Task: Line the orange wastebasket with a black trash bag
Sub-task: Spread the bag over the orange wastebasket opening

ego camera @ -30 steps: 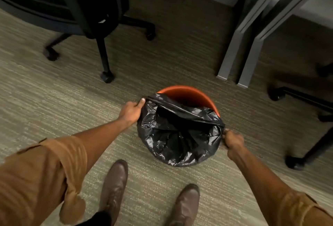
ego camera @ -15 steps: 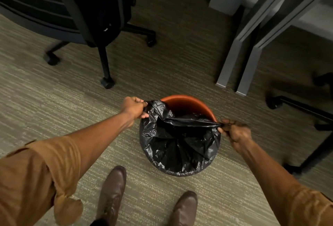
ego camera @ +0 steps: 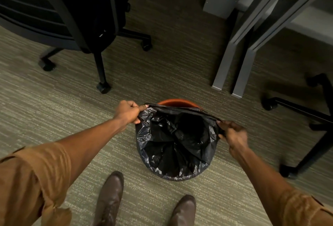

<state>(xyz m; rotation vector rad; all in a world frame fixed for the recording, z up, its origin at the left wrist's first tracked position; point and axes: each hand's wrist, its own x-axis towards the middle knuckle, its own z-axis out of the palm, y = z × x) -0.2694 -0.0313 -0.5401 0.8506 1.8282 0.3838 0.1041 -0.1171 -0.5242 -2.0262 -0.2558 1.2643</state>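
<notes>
The orange wastebasket [ego camera: 177,102] stands on the carpet in front of my feet; only a strip of its far rim shows. A crinkled black trash bag [ego camera: 175,146] covers its near side and hangs down inside it. My left hand [ego camera: 128,111] pinches the bag's edge at the left of the rim. On the right side my right hand [ego camera: 234,134] grips the bag's edge. The far edge of the bag is stretched taut between both hands, just short of the far rim.
A black office chair [ego camera: 75,18] on casters stands at the back left. Grey desk legs [ego camera: 232,60] rise at the back right, with another black chair base [ego camera: 306,116] at the right. My brown shoes [ego camera: 110,200] are just below the basket.
Both hands have carried the bag's stretched far edge toward the far rim, so much less orange now shows. The opening has widened and the view has tilted slightly.
</notes>
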